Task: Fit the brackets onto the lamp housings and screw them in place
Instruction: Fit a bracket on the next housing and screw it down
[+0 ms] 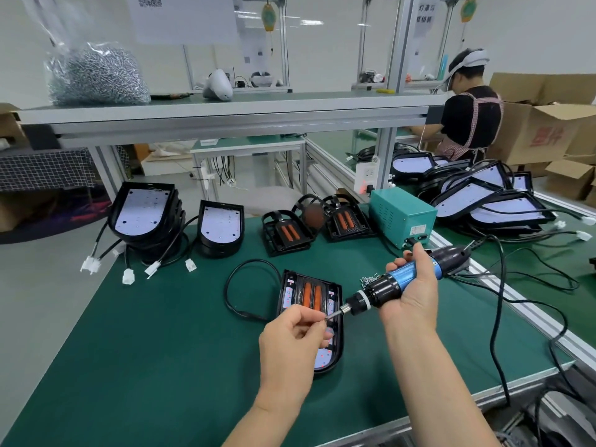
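Green mat (145, 350) lies open to my left; housing stacks (145, 217) crowd the far edge, cables (496, 317) trail at my right.

The table (161, 350) is covered in dark green. The lamp housing (337, 350) lying on it is black; two orange strips are set in its black bracket (311, 295), and red dots are scattered over its pale plate. The screwdriver (403, 275) is coloured blue at the grip and black at both ends, with a white ring near the chuck. The power box (400, 217) is painted teal. The stacked housings (142, 208) are black with white plates, their plugs (128, 276) white. The cardboard boxes (541, 130) are brown, printed in red. A red-and-white check is shown on the apron (451, 149).
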Demonstrator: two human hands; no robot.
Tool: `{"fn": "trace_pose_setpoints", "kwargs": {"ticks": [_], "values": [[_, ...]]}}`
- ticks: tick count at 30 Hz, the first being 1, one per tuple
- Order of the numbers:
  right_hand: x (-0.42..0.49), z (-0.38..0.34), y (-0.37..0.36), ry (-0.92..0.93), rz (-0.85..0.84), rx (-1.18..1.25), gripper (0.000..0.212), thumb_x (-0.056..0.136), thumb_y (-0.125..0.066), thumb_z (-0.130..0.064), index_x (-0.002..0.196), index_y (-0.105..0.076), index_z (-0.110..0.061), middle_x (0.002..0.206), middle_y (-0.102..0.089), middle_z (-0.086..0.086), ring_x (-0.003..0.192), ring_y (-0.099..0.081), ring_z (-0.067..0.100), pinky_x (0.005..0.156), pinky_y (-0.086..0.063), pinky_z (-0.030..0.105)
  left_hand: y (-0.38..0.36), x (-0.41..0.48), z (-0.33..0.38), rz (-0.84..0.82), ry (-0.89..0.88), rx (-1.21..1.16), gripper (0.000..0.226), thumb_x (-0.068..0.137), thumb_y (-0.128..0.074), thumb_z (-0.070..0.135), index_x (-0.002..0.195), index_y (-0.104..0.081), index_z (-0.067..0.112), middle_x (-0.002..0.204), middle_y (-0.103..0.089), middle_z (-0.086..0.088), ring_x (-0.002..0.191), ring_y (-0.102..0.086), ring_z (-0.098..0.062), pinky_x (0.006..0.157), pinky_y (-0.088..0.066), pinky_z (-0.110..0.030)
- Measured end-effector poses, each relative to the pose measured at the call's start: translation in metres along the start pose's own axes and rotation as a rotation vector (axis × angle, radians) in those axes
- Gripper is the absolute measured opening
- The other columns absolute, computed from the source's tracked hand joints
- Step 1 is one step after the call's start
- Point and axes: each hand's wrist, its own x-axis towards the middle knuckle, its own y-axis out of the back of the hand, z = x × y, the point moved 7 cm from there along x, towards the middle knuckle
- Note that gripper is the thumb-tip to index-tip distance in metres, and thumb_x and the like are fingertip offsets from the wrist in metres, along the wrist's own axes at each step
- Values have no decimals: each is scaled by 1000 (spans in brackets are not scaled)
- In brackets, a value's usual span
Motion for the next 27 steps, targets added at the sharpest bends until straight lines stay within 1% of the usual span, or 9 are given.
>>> {"fn": "trace_pose_setpoints", "kwargs": {"ticks": [5,9,13,16,19,21,24,25,27], "values": [[-5,10,9,-84,118,28,23,90,-76,-22,77,-57,-17,61,-60,-6,46,-57,8,48,-50,18,4,-10,19,98,-267,80,31,86,-66,-13,77,-72,16,81,-70,-9,67,-73,-13,60,-56,-20],[-8,14,14,-119,142,45,23,90,-75,-21,77,-56,-16,64,-59,-5,46,-57,8,47,-50,18,5,-13,24,80,-356,118,34,86,-65,-15,80,-74,18,82,-68,-3,70,-74,-12,62,-57,-21],[-7,16,13,-141,133,62,22,88,-77,-21,78,-57,-17,66,-60,-5,49,-57,9,50,-52,20,7,-9,19,26,-290,17,46,88,-65,-12,108,-71,29,81,-69,0,74,-75,-19,71,-61,-30],[-6,14,10,-131,132,66,22,87,-78,-20,78,-58,-17,61,-61,-5,47,-59,9,51,-53,20,11,-4,16,12,-243,9,52,85,-70,-8,118,-64,32,82,-72,2,75,-74,-19,75,-61,-33],[-4,10,4,-104,117,71,22,87,-79,-19,78,-59,-17,58,-62,-6,46,-59,9,50,-52,19,18,0,12,16,-224,40,58,79,-77,-5,123,-62,29,83,-74,4,73,-71,-13,74,-57,-22],[-1,7,0,-73,110,46,21,87,-79,-20,78,-59,-17,58,-62,-6,46,-59,8,49,-51,19,26,1,8,50,-237,70,57,77,-79,-2,121,-62,31,87,-73,5,77,-69,-9,75,-54,-18],[2,5,-7,-29,84,-4,20,87,-79,-21,79,-61,-17,59,-62,-7,48,-60,8,51,-52,19,46,3,2,207,-290,267,54,76,-83,16,119,-58,36,107,-59,13,99,-58,-1,82,-44,-12],[3,5,-10,-10,65,-21,20,86,-79,-21,79,-61,-17,59,-62,-6,49,-59,8,53,-52,20,49,6,-5,216,-240,324,57,75,-83,26,125,-55,34,112,-54,15,104,-53,1,84,-42,-13],[3,8,-17,34,27,-80,19,87,-78,-22,82,-61,-16,60,-60,-6,52,-58,8,54,-52,21,45,12,-25,122,-56,415,75,71,-81,49,135,-46,31,117,-50,17,106,-51,2,90,-44,-25]]}}
